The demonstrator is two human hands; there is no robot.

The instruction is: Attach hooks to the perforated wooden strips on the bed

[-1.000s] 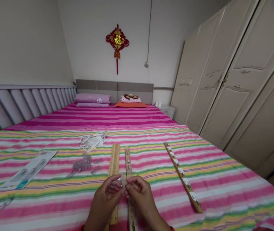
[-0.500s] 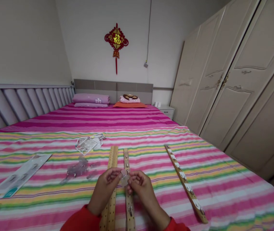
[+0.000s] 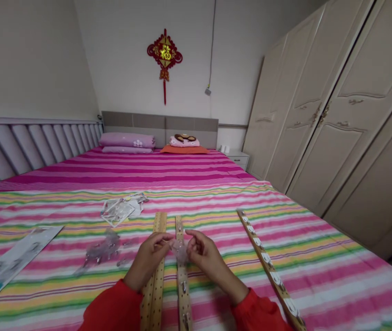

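Note:
Between my hands is a small clear adhesive hook (image 3: pixel 181 253), a see-through square patch, held over a narrow wooden strip. My left hand (image 3: pixel 150 257) pinches its left edge between thumb and fingertips. At the right edge, the thumb and curled fingers of my right hand (image 3: pixel 206 257) close on it, with the index finger lifted away. The narrow wooden strip (image 3: pixel 183 301) below carries several metal hooks on clear patches. Beside it, partly under my left hand, lie wooden strips with rows of holes (image 3: pixel 152 303).
Another wooden strip with white-backed hooks (image 3: pixel 267 259) lies at the right. Loose clear hooks (image 3: pixel 102 248) form a pile at the left, near empty-looking packaging (image 3: pixel 122 209) and a long hook card (image 3: pixel 16 262). All rest on a striped bedsheet (image 3: pixel 223 211).
My right index finger has lifted and straightened away from the thumb. Both hands stay around the clear hook. The view has shifted slightly.

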